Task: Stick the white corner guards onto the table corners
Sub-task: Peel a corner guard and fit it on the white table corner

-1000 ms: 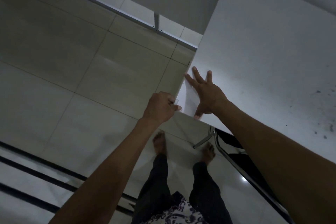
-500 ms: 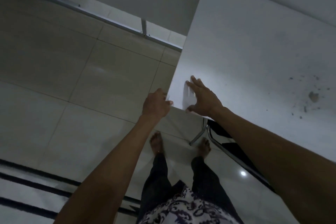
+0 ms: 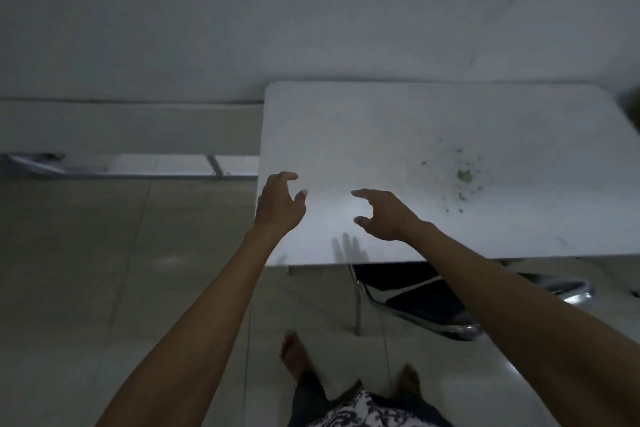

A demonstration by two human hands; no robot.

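The white table (image 3: 398, 135) fills the middle and right of the view, its near-left corner (image 3: 268, 262) below my hands. My left hand (image 3: 278, 203) hovers over the table's left edge, fingers curled apart and holding nothing. My right hand (image 3: 382, 215) hovers above the tabletop a little to the right, thumb and fingers spread, also holding nothing. Both hands are lifted off the surface; their shadow falls near the front edge. I cannot make out a white corner guard on the dim corner.
Dark crumbs and a small lump of debris (image 3: 464, 177) lie on the tabletop at the right. A black chair with chrome legs (image 3: 415, 302) stands under the table's front edge. Tiled floor (image 3: 104, 270) spreads left; a metal frame (image 3: 138, 172) runs along the wall. My bare feet (image 3: 294, 354) stand below.
Both hands have lifted off the near-left table corner and opened; before, the right lay flat on top and the left pressed the edge. The view has swung to face the table squarely.
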